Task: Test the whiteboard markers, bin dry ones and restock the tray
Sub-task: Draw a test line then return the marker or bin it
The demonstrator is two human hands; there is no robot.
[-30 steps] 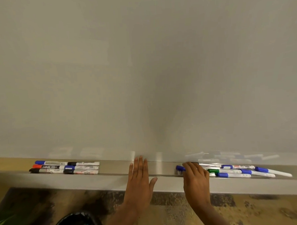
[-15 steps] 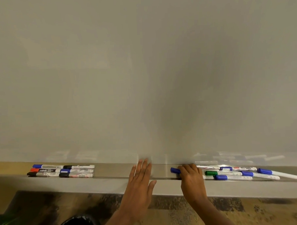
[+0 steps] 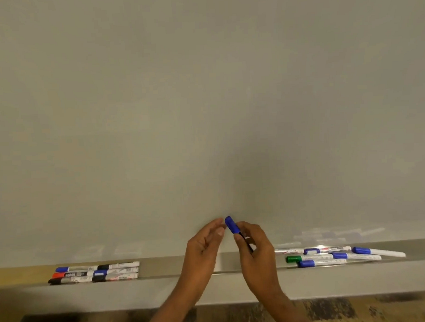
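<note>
- The right hand [image 3: 258, 256] holds one blue marker [image 3: 231, 225] up in front of the whiteboard [image 3: 204, 112], above the tray [image 3: 236, 288]
- Its fingers are curled round the body of the marker, and the blue cap pokes out at the top, leaning a bit to the left
- The left hand [image 3: 202, 250] is just beside the cap with its fingers bent toward it; I cannot tell if the tips touch the cap or pinch it
- The cap looks to be on, so I think the step now is to pull it off, then draw a line to see if ink comes out
- A marker like this should be light, hard and smooth, so it will not bend but it could slip
- It is best to hold the body tight in the middle with one hand, pinch the cap with the other and pull straight; a stuck cap may pop off fast and fly away
- The tip under the cap is likely soft, so press it gently on the board
- More markers lie in the tray: a neat bunch on the left [image 3: 94, 273] and a looser bunch on the right [image 3: 332, 256]
- The board has no marks on it, so I think the job is near its start
</note>
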